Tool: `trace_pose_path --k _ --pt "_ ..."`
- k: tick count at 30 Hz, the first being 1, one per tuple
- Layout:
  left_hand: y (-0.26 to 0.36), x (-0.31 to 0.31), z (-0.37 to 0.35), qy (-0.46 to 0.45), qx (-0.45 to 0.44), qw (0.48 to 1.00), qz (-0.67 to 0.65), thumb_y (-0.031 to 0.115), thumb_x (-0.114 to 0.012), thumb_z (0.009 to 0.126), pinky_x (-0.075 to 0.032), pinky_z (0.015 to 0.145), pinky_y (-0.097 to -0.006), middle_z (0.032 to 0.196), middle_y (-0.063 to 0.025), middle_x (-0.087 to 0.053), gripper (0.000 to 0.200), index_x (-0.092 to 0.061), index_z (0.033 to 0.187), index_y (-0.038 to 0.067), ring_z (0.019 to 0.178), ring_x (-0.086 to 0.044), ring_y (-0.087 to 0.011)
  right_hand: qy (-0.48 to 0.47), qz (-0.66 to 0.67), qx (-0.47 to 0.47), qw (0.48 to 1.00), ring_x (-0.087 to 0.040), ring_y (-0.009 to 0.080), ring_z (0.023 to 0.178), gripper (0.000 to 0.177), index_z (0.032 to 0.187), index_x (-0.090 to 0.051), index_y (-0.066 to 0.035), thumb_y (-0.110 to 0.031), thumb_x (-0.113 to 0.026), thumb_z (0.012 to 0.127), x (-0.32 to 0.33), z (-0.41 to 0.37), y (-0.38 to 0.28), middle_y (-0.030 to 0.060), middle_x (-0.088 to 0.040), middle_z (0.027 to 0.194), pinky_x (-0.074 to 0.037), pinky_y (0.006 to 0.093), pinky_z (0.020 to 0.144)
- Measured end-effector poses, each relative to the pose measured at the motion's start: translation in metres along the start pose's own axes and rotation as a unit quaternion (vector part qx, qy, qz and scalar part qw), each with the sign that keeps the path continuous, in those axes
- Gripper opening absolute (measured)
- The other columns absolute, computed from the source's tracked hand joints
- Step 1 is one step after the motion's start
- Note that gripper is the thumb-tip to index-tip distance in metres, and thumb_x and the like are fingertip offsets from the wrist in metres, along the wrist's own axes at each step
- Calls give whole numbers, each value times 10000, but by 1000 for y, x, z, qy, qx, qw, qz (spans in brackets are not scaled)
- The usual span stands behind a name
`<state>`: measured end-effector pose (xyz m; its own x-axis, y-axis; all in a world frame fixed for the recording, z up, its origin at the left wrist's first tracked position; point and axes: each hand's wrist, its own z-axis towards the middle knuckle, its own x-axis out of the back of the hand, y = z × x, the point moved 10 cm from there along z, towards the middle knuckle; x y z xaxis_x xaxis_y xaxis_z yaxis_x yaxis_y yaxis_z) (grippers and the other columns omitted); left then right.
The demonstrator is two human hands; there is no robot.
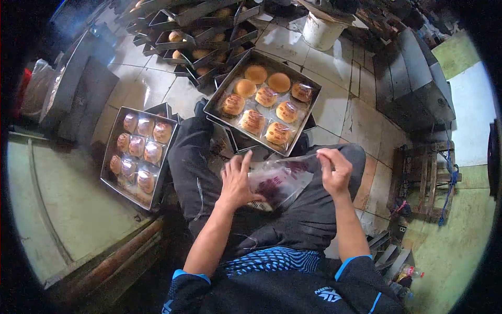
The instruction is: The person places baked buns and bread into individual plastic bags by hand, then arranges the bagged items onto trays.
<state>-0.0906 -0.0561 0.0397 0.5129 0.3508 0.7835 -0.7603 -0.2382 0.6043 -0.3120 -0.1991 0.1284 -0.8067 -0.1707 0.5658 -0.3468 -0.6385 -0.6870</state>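
Note:
A clear plastic bag (293,178) with dark red printing lies across my lap between my two hands. My right hand (335,171) pinches its upper right corner between thumb and fingers. My left hand (238,180) is at the bag's left side, fingers stretched and apart, its thumb against the plastic. Just beyond the bag, a metal tray (213,111) rests in front of me. In it sit several round golden buns, most in printed clear wrappers; a few buns (255,74) at the far end look unwrapped.
On my left, another metal tray (111,184) holds several wrapped buns. Stacked trays with more buns (201,55) stand ahead on the tiled floor (334,112). A white bucket (320,32) stands farther back. To the right are dark metal boxes (413,78) and a wooden rack (426,180).

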Motion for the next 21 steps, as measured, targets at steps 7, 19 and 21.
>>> trace_pose_path --k 7,19,21 --pt "-40 26 38 85 172 798 -571 103 -692 951 -474 802 -240 1003 -54 -675 128 -702 991 -18 898 -601 -98 31 369 -234 899 -621 104 703 104 1057 -671 -21 -82 -648 976 -57 8 15 90 -719 902 -513 249 645" --pt "-188 55 3 333 290 674 -593 187 -733 934 -496 558 -205 771 -19 -639 200 -623 879 30 640 -610 -97 -215 -83 -294 928 -635 199 1086 417 1201 -664 -35 -349 -676 926 -280 191 274 104 -700 1143 -472 331 976" --pt "-173 65 15 336 352 643 -591 193 -713 942 -518 502 -250 764 -42 -633 207 -644 852 21 583 -607 -117 -216 -147 -228 938 -633 228 1134 520 1249 -651 -35 -385 -727 872 -311 224 362 123 -691 1212 -474 356 995"
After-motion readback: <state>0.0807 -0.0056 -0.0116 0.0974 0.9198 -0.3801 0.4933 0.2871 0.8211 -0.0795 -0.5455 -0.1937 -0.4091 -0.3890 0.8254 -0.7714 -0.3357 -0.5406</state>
